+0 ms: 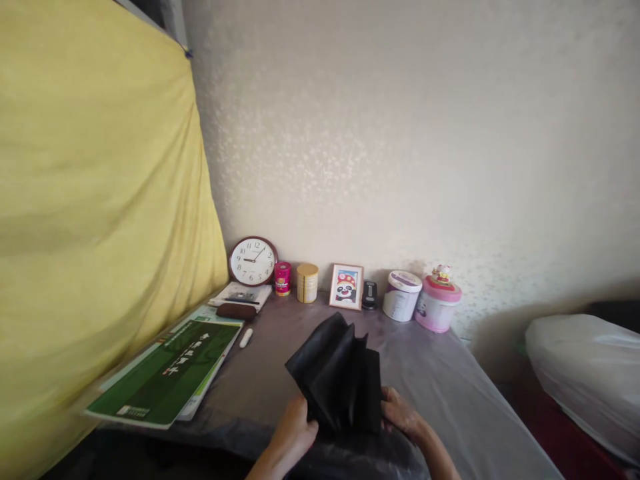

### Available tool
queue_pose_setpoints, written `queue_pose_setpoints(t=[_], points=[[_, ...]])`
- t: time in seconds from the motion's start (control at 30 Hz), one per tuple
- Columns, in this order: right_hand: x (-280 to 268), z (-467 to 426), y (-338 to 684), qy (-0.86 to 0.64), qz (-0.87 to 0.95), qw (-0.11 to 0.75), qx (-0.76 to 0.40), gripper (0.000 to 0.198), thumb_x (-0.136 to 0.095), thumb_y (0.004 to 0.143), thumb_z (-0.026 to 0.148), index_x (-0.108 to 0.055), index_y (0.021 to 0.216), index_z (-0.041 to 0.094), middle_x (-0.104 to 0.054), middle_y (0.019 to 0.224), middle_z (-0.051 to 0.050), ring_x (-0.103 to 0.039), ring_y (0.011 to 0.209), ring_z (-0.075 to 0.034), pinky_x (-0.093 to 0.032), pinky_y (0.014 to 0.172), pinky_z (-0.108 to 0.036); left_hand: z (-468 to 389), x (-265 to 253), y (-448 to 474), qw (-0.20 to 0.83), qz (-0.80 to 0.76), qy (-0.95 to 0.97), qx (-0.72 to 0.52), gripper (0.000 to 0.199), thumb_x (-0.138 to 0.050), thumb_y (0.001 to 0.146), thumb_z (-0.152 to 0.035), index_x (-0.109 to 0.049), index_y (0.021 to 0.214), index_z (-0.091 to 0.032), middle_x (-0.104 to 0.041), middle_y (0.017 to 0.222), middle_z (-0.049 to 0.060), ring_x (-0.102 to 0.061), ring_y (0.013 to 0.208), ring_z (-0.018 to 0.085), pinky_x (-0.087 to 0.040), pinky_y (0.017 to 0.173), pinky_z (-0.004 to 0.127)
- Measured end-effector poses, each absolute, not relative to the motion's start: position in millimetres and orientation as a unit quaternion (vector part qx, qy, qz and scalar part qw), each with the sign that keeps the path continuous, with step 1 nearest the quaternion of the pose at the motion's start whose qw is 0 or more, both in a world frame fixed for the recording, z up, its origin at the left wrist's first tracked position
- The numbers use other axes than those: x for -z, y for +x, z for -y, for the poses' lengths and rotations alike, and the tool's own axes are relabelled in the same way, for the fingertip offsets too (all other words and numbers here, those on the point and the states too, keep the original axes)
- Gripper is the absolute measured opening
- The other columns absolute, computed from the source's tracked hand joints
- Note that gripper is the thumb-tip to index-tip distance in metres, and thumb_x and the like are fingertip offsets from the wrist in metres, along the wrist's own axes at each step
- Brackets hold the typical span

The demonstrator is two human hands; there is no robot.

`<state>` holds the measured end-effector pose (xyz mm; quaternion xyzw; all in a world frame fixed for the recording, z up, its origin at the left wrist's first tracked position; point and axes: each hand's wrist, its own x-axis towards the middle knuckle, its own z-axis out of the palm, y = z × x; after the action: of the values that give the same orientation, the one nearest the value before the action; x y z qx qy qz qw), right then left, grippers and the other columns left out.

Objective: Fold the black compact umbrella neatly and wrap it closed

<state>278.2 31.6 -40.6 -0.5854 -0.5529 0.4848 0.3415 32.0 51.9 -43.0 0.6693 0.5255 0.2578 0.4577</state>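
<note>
You have the black pleated item (333,373) between your two hands, with your left hand (295,430) at its lower left corner and your right hand (401,415) at its lower right side. Your left thumb and fingers are closed on that corner. Your right fingers grip the right side, though the item hides part of them. Its upper folds fan apart and tilt toward the left. In your view it overlaps the near edge of the table (440,373), around the middle; whether its underside touches the grey cover, you cannot tell.

Beyond it, your open room is the stretch of cover reaching to the row along the back edge: wall clock (253,261) at the back left corner, magenta canister (283,279), yellow-lidded canister (307,283), framed panda picture (346,287), small black device (369,295), purple-and-white tub (403,297) and pink-lidded tub (439,307) near the back right corner. More bare cover runs from your right hand to the right edge.

Your left side is tighter: the green book (170,373) lies along the left edge beside the yellow curtain (100,200), reaching close to the near left corner. The brown case (236,312) and small white stick (246,338) sit just beyond it.
</note>
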Motion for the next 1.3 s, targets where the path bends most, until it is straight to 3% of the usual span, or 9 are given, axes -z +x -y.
queue_pose_setpoints(t=[0.1,0.27,0.37,0.47,0.6,0.73,1.0,1.17,1.3], points=[[38.9,-23.3,289.9,-0.606,0.542,0.326,-0.483,0.018,-0.050,0.069,0.031,-0.059,0.062,0.017,-0.046,0.038,0.007,-0.035,0.032,-0.005,-0.026,0.034,-0.015,-47.0,42.2,39.8,0.355,-0.563,0.713,-0.219,0.074,-0.047,0.061,0.003,-0.035,0.131,-0.017,-0.046,0.129,0.014,-0.052,0.111,0.028,-0.038,0.093,0.037],[43.2,-8.7,313.1,-0.662,0.534,0.305,-0.429,0.024,-0.049,0.070,0.037,-0.053,0.056,0.019,-0.049,0.038,0.005,-0.042,0.033,-0.009,-0.031,0.037,-0.019,-40.2,42.1,47.7,0.277,-0.589,0.746,-0.140,0.078,-0.044,0.063,0.004,-0.023,0.137,-0.008,-0.040,0.131,0.024,-0.059,0.097,0.032,-0.043,0.083,0.042],[37.9,-6.4,318.3,-0.702,0.563,0.339,-0.275,0.022,-0.051,0.071,0.037,-0.061,0.061,0.020,-0.062,0.055,-0.001,-0.059,0.053,-0.017,-0.044,0.051,-0.026,-42.9,42.7,40.3,0.275,-0.569,0.764,-0.131,0.076,-0.047,0.068,-0.002,-0.020,0.139,-0.010,-0.040,0.133,0.021,-0.058,0.101,0.029,-0.044,0.085,0.037],[21.3,-12.4,308.1,-0.702,0.571,0.415,-0.102,0.022,-0.051,0.076,0.036,-0.066,0.083,0.021,-0.067,0.081,-0.005,-0.063,0.072,-0.019,-0.048,0.068,-0.029,-45.2,45.4,30.1,0.289,-0.542,0.777,-0.139,0.076,-0.050,0.070,-0.010,-0.020,0.139,-0.015,-0.044,0.133,0.014,-0.055,0.108,0.022,-0.042,0.089,0.028],[-3.3,-28.4,275.6,-0.646,0.634,0.423,-0.042,0.031,-0.041,0.085,0.030,-0.056,0.112,0.022,-0.063,0.092,-0.006,-0.062,0.079,-0.017,-0.049,0.072,-0.028,-41.8,52.6,24.7,0.325,-0.498,0.782,-0.184,0.077,-0.049,0.069,-0.012,-0.019,0.140,-0.020,-0.040,0.138,0.008,-0.048,0.117,0.019,-0.038,0.096,0.026],[-11.8,-45.6,248.5,-0.612,0.698,0.372,0.000,0.038,-0.036,0.086,0.019,-0.048,0.122,0.025,-0.060,0.096,-0.005,-0.061,0.081,-0.016,-0.050,0.071,-0.028,-36.7,57.4,29.4,0.362,-0.470,0.770,-0.234,0.079,-0.046,0.067,-0.008,-0.019,0.140,-0.022,-0.036,0.141,0.005,-0.041,0.124,0.019,-0.033,0.103,0.029],[-13.5,-72.2,242.4,-0.611,0.715,0.340,0.026,0.024,-0.037,0.088,0.019,-0.060,0.094,0.023,-0.061,0.089,-0.003,-0.062,0.076,-0.014,-0.047,0.068,-0.023,-26.1,52.9,47.9,0.300,-0.540,0.773,-0.144,0.087,-0.045,0.065,0.001,-0.011,0.141,-0.024,-0.025,0.147,0.007,-0.046,0.121,0.018,-0.036,0.099,0.024],[-10.1,-92.8,230.5,-0.608,0.708,0.359,0.007,0.023,-0.036,0.089,0.021,-0.059,0.093,0.023,-0.060,0.093,-0.004,-0.061,0.080,-0.014,-0.045,0.073,-0.023,-14.4,34.8,59.6,0.233,-0.561,0.793,-0.040,0.086,-0.043,0.067,0.003,-0.009,0.141,-0.023,-0.008,0.151,0.013,-0.058,0.107,0.023,-0.045,0.090,0.031],[3.3,-105.5,213.8,-0.609,0.722,0.327,-0.012,0.023,-0.036,0.089,0.020,-0.059,0.092,0.024,-0.061,0.094,-0.003,-0.060,0.082,-0.014,-0.045,0.073,-0.022,-9.9,21.6,70.0,0.202,-0.560,0.803,0.034,0.082,-0.039,0.064,0.008,-0.019,0.140,-0.016,-0.006,0.149,0.018,-0.064,0.095,0.025,-0.052,0.081,0.035]])
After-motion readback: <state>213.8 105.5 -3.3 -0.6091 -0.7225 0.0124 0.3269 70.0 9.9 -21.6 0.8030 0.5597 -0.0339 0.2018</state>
